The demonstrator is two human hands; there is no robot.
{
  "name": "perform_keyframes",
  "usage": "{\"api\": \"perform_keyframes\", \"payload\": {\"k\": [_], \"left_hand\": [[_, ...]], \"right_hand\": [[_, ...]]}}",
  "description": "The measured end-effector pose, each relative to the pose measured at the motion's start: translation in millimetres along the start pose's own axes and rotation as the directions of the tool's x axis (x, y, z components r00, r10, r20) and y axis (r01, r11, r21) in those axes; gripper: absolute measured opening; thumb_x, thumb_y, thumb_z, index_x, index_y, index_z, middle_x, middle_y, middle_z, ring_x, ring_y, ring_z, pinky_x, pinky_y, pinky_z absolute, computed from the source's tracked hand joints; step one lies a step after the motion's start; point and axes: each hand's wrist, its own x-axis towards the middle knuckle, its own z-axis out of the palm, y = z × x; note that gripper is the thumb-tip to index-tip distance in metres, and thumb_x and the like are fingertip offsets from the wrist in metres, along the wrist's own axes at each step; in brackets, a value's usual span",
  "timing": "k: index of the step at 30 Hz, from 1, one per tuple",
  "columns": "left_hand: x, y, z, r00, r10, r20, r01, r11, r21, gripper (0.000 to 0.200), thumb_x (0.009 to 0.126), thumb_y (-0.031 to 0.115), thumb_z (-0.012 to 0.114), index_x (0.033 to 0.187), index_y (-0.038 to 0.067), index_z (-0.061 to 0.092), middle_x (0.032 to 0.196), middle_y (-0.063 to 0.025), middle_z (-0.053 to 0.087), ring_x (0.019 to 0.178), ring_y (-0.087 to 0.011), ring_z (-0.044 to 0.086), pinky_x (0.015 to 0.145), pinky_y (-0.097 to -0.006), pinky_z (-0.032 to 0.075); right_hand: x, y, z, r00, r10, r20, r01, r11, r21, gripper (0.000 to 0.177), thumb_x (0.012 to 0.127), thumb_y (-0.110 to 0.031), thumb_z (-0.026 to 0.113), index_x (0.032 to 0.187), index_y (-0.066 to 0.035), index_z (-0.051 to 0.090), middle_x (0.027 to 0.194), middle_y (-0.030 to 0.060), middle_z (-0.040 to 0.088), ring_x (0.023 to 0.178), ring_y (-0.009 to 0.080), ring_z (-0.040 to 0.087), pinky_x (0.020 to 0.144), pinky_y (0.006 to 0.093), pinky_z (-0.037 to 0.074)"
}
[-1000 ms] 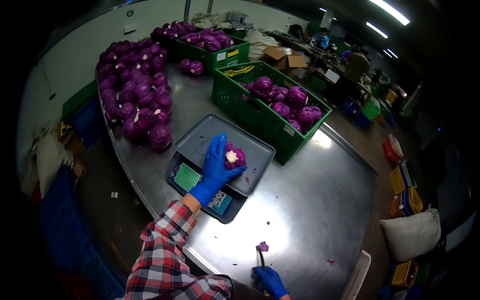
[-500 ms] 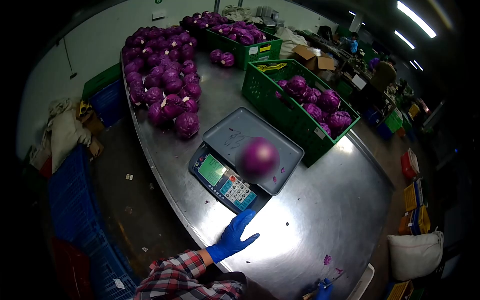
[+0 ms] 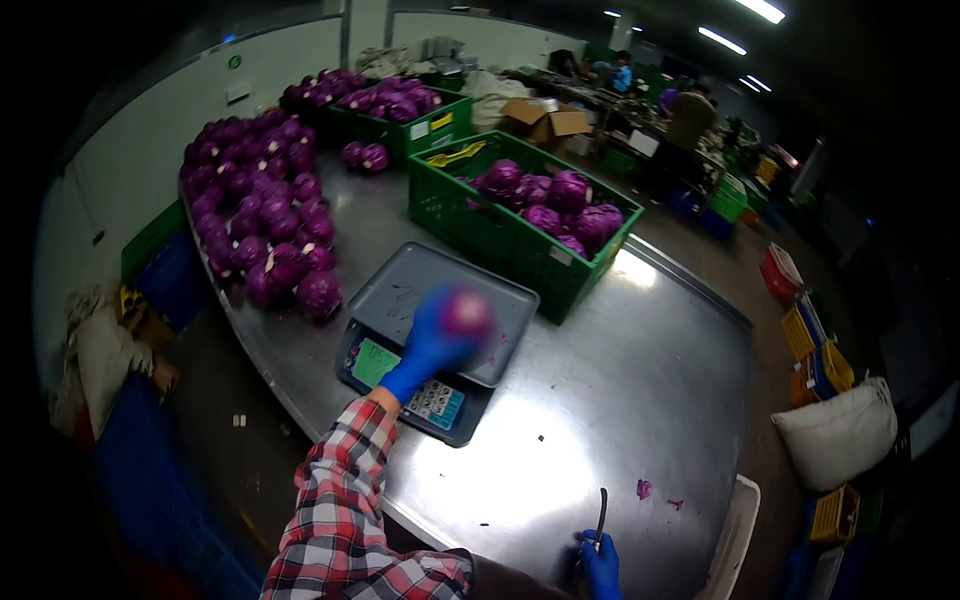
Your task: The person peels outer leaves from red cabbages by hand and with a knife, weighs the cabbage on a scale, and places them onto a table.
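My left hand (image 3: 440, 340), in a blue glove, grips a round red cabbage (image 3: 468, 316) over the grey scale pan (image 3: 508, 300). The cabbage looks blurred, and the hand covers its left side. Beneath my wrist, the scale's lit green display (image 3: 375, 362) and keypad (image 3: 437, 402) show in part. Low in the view, my right hand (image 3: 601, 568), also gloved in blue, is closed around a small knife (image 3: 602, 515) whose dark blade points up, away from me. Small purple leaf scraps (image 3: 644, 489) lie on the metal table to the right of the knife.
Behind the scale stands a green crate (image 3: 500, 225) with red cabbages. Many more cabbages (image 3: 265, 205) are piled on the table's left side, and another filled crate (image 3: 440, 125) stands farther back. A white bin (image 3: 742, 530) sits at the right edge. People work in the background.
My left hand has moved from the table in front of the scale onto the cabbage and closed on it. My right hand with the knife has come further into view.
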Motion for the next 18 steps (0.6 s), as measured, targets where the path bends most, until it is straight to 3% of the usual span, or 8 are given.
{"api": "perform_keyframes", "payload": {"k": [2,3,6,9,10,12,14,18], "left_hand": [[-16,13,17,0.991,0.123,0.046,-0.117,0.988,-0.105,0.105,0.056,0.034,0.087,0.138,0.003,0.029,0.125,-0.0187,0.042,0.118,-0.0316,0.044,0.101,-0.0404,0.036],[-30,22,30,0.983,0.160,0.087,-0.144,0.975,-0.170,0.107,0.056,0.033,0.088,0.138,0.000,0.027,0.125,-0.0172,0.041,0.118,-0.0305,0.044,0.102,-0.0407,0.036],[-90,80,74,0.952,0.144,0.271,-0.052,0.946,-0.321,0.108,0.056,0.034,0.088,0.138,0.002,0.027,0.127,-0.0165,0.039,0.116,-0.0290,0.046,0.100,-0.0383,0.039],[-157,112,120,0.866,-0.021,0.500,0.142,0.968,-0.206,0.108,0.052,0.039,0.088,0.134,-0.002,0.033,0.122,-0.0184,0.045,0.112,-0.0292,0.050,0.095,-0.0378,0.044],[-174,121,131,0.814,-0.084,0.575,0.202,0.969,-0.144,0.108,0.051,0.043,0.087,0.133,-0.004,0.035,0.119,-0.0197,0.047,0.111,-0.0301,0.051,0.093,-0.0383,0.045],[-201,117,157,0.664,-0.249,0.706,0.173,0.969,0.179,0.110,0.051,0.045,0.086,0.134,-0.005,0.033,0.120,-0.0204,0.047,0.112,-0.0306,0.051,0.095,-0.0362,0.043],[-211,130,172,0.589,-0.300,0.751,0.126,0.951,0.281,0.112,0.049,0.048,0.085,0.132,-0.008,0.034,0.116,-0.0220,0.050,0.107,-0.0321,0.054,0.092,-0.0372,0.045],[-219,134,189,0.601,-0.216,0.770,0.100,0.976,0.196,0.111,0.048,0.051,0.085,0.129,-0.008,0.036,0.114,-0.0232,0.052,0.104,-0.0338,0.056,0.089,-0.0394,0.047]], "right_hand": [[12,4,1,0.991,-0.121,-0.052,0.119,0.992,-0.051,0.023,0.089,-0.024,0.059,0.102,-0.005,0.058,0.074,0.0072,0.063,0.047,0.0111,0.051,0.044,0.0263,0.042],[11,2,-4,0.982,-0.182,-0.049,0.167,0.961,-0.220,0.021,0.089,-0.021,0.057,0.105,-0.007,0.057,0.073,0.0060,0.061,0.052,0.0110,0.053,0.049,0.0263,0.045],[14,6,-10,0.961,-0.273,-0.037,0.249,0.918,-0.307,0.021,0.089,-0.021,0.055,0.105,-0.008,0.057,0.072,0.0101,0.059,0.059,0.0158,0.057,0.057,0.0298,0.047],[-1,-9,-16,0.935,-0.344,-0.086,0.319,0.922,-0.217,0.019,0.089,-0.014,0.053,0.106,-0.007,0.056,0.081,0.0129,0.062,0.063,0.0200,0.061,0.063,0.0297,0.049],[-1,-5,-22,0.946,-0.316,-0.069,0.288,0.920,-0.268,0.020,0.089,-0.014,0.053,0.108,-0.007,0.056,0.086,0.0143,0.063,0.066,0.0243,0.063,0.065,0.0325,0.050],[-1,7,-28,0.838,-0.541,-0.063,0.455,0.759,-0.465,0.024,0.088,-0.018,0.054,0.110,-0.010,0.055,0.096,0.0177,0.062,0.073,0.0354,0.062,0.066,0.0417,0.050],[0,20,-36,0.843,-0.538,0.020,0.436,0.660,-0.612,0.024,0.087,-0.019,0.052,0.110,-0.010,0.053,0.092,0.0173,0.061,0.069,0.0359,0.061,0.062,0.0446,0.049],[4,27,-40,0.804,-0.592,0.049,0.480,0.599,-0.641,0.025,0.088,-0.019,0.050,0.111,-0.010,0.052,0.086,0.0171,0.060,0.065,0.0363,0.060,0.058,0.0467,0.048]]}}
